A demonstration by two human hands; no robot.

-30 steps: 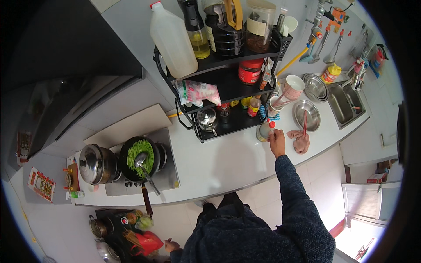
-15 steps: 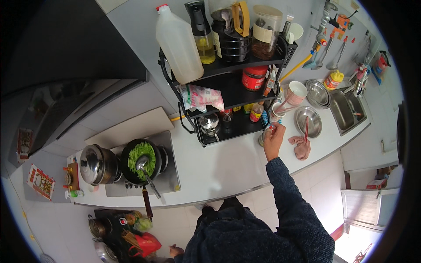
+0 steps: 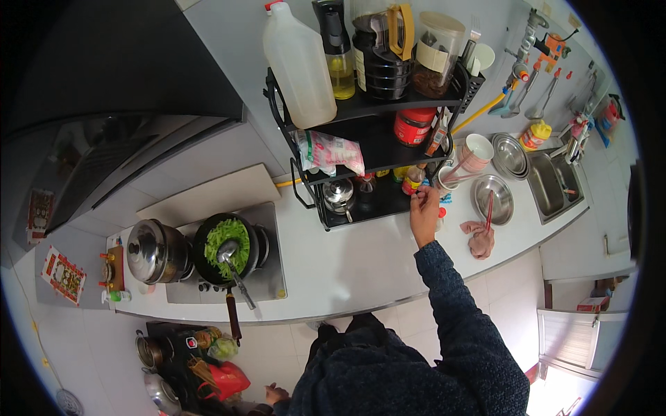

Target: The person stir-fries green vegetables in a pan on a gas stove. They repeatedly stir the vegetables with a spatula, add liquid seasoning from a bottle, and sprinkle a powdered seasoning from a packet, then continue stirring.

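My right hand [image 3: 424,216] is at the front right of the black rack's bottom shelf. Its fingers are bent and slightly apart, close to a small sauce bottle [image 3: 413,179] with a red and yellow label; whether they touch it is hard to see. Just right of the hand stands a small red-capped jar [image 3: 441,213], partly hidden by it. My left hand [image 3: 276,394] hangs low beside my body, away from the counter, fingers loosely spread and holding nothing.
At left, a frying pan [image 3: 208,267] of chopped greens with a ladle [image 3: 227,251] sits on the stove, beside a lidded pot [image 3: 148,253]. At right are cups [image 3: 477,154], a steel bowl [image 3: 479,197] with red chopsticks, a crumpled cloth [image 3: 481,244] and a sink [image 3: 544,197].
My right hand has left the red-capped jar and moved a little left, toward the sauce bottle on the bottom shelf. The whole view has shifted slightly.
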